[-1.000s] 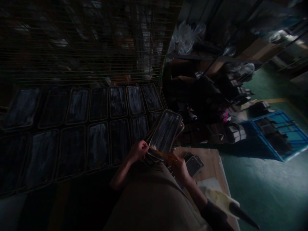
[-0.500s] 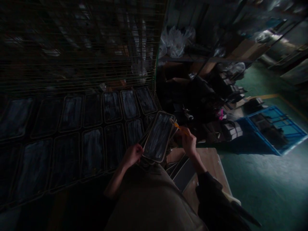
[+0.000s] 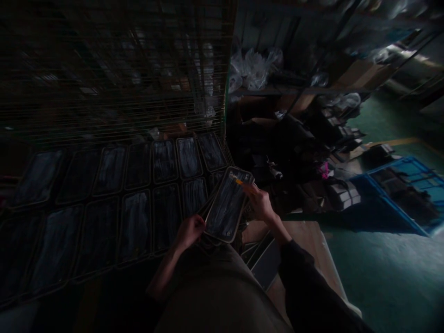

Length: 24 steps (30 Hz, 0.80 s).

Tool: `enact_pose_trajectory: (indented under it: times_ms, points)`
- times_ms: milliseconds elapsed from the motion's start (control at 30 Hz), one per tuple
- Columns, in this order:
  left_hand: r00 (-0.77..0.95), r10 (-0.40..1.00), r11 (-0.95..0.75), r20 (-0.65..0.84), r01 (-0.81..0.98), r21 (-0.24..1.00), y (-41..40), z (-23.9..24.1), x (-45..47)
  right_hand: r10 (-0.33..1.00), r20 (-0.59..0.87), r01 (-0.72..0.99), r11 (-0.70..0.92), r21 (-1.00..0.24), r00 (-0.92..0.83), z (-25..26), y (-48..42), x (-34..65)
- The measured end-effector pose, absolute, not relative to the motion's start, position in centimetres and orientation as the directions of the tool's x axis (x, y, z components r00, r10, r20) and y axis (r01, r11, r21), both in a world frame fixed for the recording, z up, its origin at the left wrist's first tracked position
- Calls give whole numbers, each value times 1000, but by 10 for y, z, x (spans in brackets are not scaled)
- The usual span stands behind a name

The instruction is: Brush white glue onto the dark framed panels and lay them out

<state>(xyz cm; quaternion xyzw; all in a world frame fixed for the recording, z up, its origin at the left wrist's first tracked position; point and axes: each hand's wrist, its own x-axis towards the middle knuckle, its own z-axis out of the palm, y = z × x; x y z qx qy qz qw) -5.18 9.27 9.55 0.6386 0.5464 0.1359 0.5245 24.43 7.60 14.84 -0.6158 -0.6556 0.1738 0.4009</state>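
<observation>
A dark rectangular panel [image 3: 224,210] with rounded corners and a pale rim lies tilted in front of me, its face streaked with a whitish film. At its lower left edge, my left hand [image 3: 191,231] is closed, fingers pinching the rim. My right hand [image 3: 262,203] is wrapped round a small brush [image 3: 238,181] with an orange handle, whose light tip touches the upper part of the panel. Beneath the panel, other similar panels partly show as a stack. More streaked panels [image 3: 135,217] lie in two rows to the left.
A wire mesh screen [image 3: 138,101] rises behind the rows. To the right stand a wooden board [image 3: 308,236] with dark flat pieces [image 3: 265,261] on it, a blue crate [image 3: 391,199], strapped stacks [image 3: 342,192] and a shelf [image 3: 305,87] with plastic bags [image 3: 256,69]. The scene is dim.
My right hand has moved the brush leftward across the panel's upper end, from its right edge to near the upper left corner. My left hand stays at the panel's edge. The view shifted slightly.
</observation>
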Motion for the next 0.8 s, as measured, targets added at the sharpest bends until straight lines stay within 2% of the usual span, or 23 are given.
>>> enact_pose_trajectory:
  times_ms: [133, 300, 433, 533, 633, 800]
  points:
    - [319, 882, 110, -348, 578, 808, 92, 93, -50, 944, 328, 773, 181, -608, 36, 139, 100, 262]
    - [303, 840, 245, -450, 528, 813, 86, 91, -48, 936, 327, 824, 85, -560, 126, 138, 66, 257]
    - [316, 812, 310, -491, 479, 821, 85, 91, -47, 962, 271, 831, 118, -543, 40, 138, 13, 226]
    - [295, 776, 375, -558, 497, 783, 86, 91, -46, 976, 217, 796, 115, -594, 21, 142, -29, 201]
    - [293, 773, 397, -563, 469, 789, 87, 90, -46, 992, 120, 719, 61, -693, 32, 156, -63, 183]
    - [304, 803, 383, -512, 396, 835, 85, 95, -45, 995, -102, 463, -86, -882, -10, 182, -84, 178]
